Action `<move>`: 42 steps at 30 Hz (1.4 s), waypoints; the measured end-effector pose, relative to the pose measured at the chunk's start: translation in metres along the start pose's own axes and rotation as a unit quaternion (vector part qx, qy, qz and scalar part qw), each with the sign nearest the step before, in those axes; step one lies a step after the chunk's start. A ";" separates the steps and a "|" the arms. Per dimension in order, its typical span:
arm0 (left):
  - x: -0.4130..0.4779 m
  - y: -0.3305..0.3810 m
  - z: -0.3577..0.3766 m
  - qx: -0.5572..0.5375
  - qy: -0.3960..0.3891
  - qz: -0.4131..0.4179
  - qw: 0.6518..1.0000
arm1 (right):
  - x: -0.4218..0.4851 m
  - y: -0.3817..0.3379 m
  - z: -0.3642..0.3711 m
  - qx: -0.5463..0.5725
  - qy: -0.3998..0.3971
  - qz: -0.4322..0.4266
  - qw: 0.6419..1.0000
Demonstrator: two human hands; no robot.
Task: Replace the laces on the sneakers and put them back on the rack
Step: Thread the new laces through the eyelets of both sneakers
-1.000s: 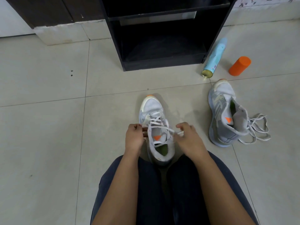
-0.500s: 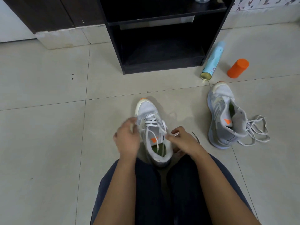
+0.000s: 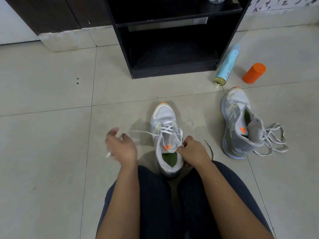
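This looks like a home, seen from the floor of a hall or room. Pale floor tiles [image 3: 43, 152] run to a chipped plinth [image 3: 69, 40] under dark wooden panels [image 3: 51, 12] at far left. A black shoe rack [image 3: 172, 71] stands at the far side, with a leaf-patterned wall [image 3: 284, 3] far right. A spray can [image 3: 227, 64], an orange cylinder [image 3: 254, 73] and a loose-laced sneaker [image 3: 236, 118] lie on the floor to the right.

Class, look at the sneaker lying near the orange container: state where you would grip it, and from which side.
Grip the sneaker at its open collar, coming from above: the opening gapes upward, and loose laces sprawl to its right, so probably avoid that side.
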State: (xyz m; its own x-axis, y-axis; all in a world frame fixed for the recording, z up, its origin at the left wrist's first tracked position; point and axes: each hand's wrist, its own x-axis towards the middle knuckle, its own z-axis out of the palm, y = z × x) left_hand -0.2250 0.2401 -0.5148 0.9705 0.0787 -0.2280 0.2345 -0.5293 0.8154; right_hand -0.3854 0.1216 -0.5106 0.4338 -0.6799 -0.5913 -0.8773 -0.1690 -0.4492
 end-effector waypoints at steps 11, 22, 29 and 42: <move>-0.009 0.005 0.002 0.072 -0.060 0.106 0.990 | 0.003 0.001 0.000 -0.015 0.015 0.006 1.000; -0.026 0.006 0.016 0.268 -0.237 0.290 0.887 | 0.001 0.001 0.000 -0.014 0.026 0.003 1.000; -0.018 0.004 0.006 0.307 -0.106 0.261 0.909 | 0.003 0.001 0.001 0.002 0.023 0.020 1.000; -0.052 0.015 0.022 -0.219 -0.342 -0.214 0.888 | -0.006 -0.022 -0.012 0.634 -0.057 0.180 0.750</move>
State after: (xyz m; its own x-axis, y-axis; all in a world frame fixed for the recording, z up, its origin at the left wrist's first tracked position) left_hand -0.2730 0.2094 -0.5023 0.5600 -0.4181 -0.7152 0.7191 -0.1835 0.6703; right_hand -0.3708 0.1211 -0.4893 0.2944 -0.4405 -0.8481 -0.0719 0.8747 -0.4792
